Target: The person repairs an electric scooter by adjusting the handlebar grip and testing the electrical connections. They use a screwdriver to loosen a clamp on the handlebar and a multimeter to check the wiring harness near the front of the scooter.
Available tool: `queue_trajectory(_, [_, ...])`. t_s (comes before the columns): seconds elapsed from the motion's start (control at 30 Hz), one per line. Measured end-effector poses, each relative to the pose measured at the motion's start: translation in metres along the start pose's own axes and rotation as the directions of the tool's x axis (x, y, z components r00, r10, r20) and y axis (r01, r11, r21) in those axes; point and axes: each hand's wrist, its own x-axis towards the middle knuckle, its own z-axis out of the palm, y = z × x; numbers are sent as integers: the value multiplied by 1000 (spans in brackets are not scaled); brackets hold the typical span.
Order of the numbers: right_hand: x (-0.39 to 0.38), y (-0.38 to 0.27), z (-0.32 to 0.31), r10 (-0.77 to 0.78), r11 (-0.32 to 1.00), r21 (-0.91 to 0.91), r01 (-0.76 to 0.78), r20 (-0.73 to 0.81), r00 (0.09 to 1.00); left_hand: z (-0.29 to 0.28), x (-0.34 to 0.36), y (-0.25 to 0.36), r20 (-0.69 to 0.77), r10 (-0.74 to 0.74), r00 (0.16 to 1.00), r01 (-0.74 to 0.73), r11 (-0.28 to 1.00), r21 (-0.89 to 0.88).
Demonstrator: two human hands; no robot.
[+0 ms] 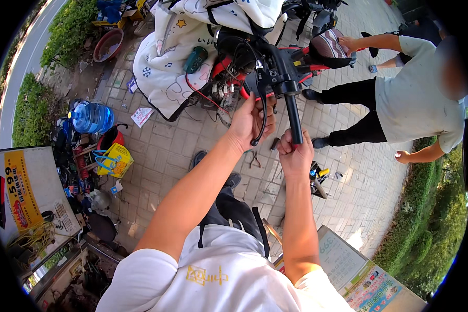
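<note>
Over the brick pavement (369, 177), right where I stand watching, the black handlebar (295, 119) of a two-wheeler points back toward the person, its end reaching down between two bare hands. At that end, the right hand (296, 153) has its fingers pinching the tip of the tube, probably because the end is easiest to manage from below; a bit of red shows between them. Just beside it, the left hand (248, 124) is at the brake lever (264, 106), fingers curled inward, though I can't tell whether they grip the lever or only lie against it; perhaps that side serves to steady things. Beyond, loose wires (229, 86) with pale connectors hang exposed, and the white patterned cover (166, 52) lies bunched to the left, which seems to keep the front within reach. A green tool (195, 59) rests on its folds, likely parked there to be handy. Pliers (255, 159) lie on the ground below the hands. Across the machine, a co-worker's hand (347, 44) rests on the patterned seat (327, 49), maybe for balance.
</note>
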Motion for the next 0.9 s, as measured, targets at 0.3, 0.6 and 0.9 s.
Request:
queue_trajectory(0.3, [-4, -10, 3, 314, 870, 357, -340, 129, 941, -16, 35, -27, 98, 29, 995, -61, 935, 349])
queue_trajectory(0.6, [-26, 2, -17, 225, 967, 96, -237, 121, 967, -23, 38, -28, 164, -36, 986, -6, 968, 253])
queue_trajectory(0.9, [-28, 2, -13, 174, 984, 42, -175, 40, 984, -23, 41, -29, 148, 10, 989, -55, 952, 302])
